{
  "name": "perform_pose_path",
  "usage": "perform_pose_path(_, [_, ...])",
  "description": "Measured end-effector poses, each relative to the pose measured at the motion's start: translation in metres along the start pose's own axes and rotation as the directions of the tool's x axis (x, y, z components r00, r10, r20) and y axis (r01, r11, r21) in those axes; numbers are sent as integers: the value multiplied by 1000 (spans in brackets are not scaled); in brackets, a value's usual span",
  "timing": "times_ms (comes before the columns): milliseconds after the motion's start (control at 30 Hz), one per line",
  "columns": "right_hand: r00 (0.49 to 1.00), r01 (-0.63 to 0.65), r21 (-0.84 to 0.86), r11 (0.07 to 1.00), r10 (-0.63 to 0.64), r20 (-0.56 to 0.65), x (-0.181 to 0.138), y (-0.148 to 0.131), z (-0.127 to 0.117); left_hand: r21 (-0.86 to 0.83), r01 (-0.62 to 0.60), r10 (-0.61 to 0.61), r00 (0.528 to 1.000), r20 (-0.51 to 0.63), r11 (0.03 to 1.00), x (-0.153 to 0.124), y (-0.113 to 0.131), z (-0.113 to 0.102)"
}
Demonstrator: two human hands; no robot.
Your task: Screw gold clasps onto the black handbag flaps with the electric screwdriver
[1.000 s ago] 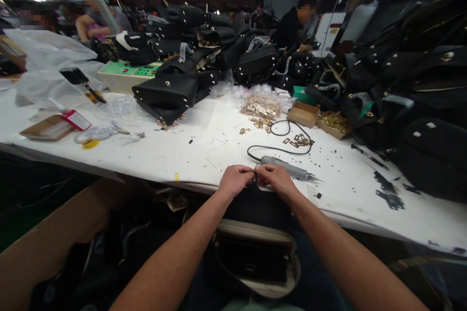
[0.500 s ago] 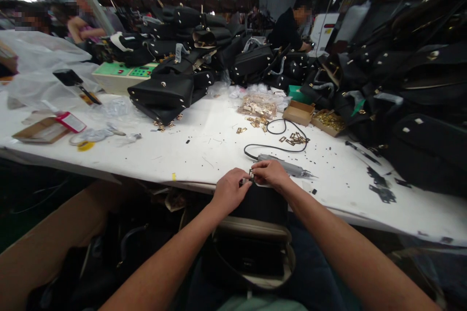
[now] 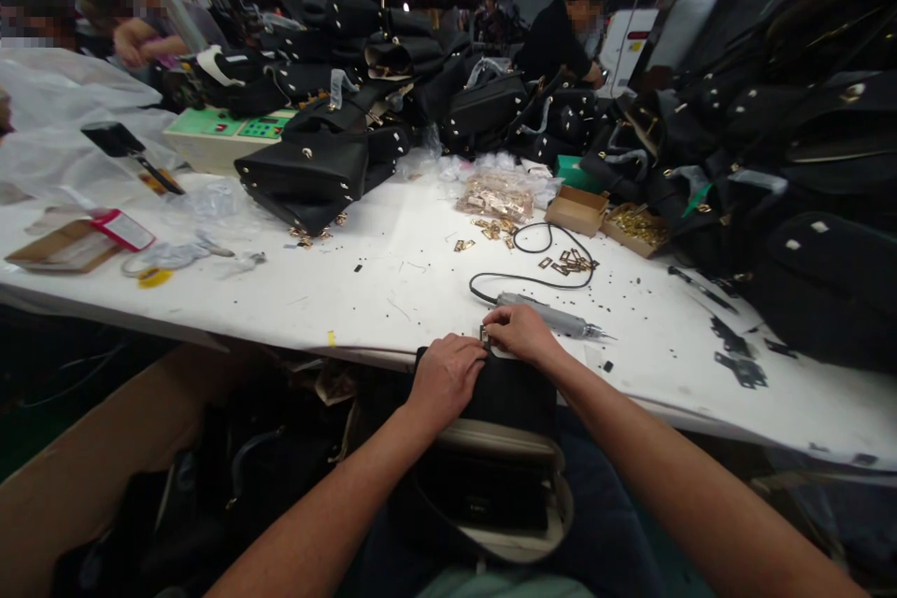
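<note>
A black handbag with a pale lining lies across my lap against the table edge, its mouth open toward me. My right hand is closed in a pinch on a small rectangular metal fitting at the bag's far end. My left hand is curled over the bag's left side, fingers together, fingertips close to the fitting; its thumb is hidden. Just beyond my right hand lies a grey electric screwdriver with a black cord.
Loose metal fittings and a bag of fittings lie on the white table. A small carton stands behind. Black handbags are piled at the back and right. A co-worker sits across.
My left hand has turned over, its fingers now lying across the bag instead of pinching near the fitting. My right hand stays at the fitting. The view has shifted slightly.
</note>
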State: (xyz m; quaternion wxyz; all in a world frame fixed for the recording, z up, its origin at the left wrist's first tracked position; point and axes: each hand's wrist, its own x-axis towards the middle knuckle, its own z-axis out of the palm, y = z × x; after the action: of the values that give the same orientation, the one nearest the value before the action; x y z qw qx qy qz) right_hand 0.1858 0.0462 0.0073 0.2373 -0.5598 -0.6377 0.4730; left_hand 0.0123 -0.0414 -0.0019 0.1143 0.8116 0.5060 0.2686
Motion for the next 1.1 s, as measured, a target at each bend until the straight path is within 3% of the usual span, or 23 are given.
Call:
perform_pose_path(67, [1000,6,-37,999,-6,-4,-1,0,0,-1,-8,8,1000,-2,1000,-1,-2,2])
perform_pose_path(233, [994,-111,153,982,112,2,0,4,4,9,-27,27,1000,-12,1000,-2,-5,4])
perform_pose_path(367, [994,-99,165,981,104,-26,-1,7,6,70,-44,43,999,15,997,0,-1,2])
perform_pose_path(567, [1000,24,-70,997,-24,-11,0,3,0,188,-88,65,990,126,978,5,8,-5])
perform_pose_path(767, [966,234,-372,898,-259,-17,-5,-1,-5,191,-83,57,989,138,978,8,10,-9])
perform_pose_path(1100, [980,197,-287,937,-185,69,-12,2,-7,133,-66,50,992,117,989,5,5,-5])
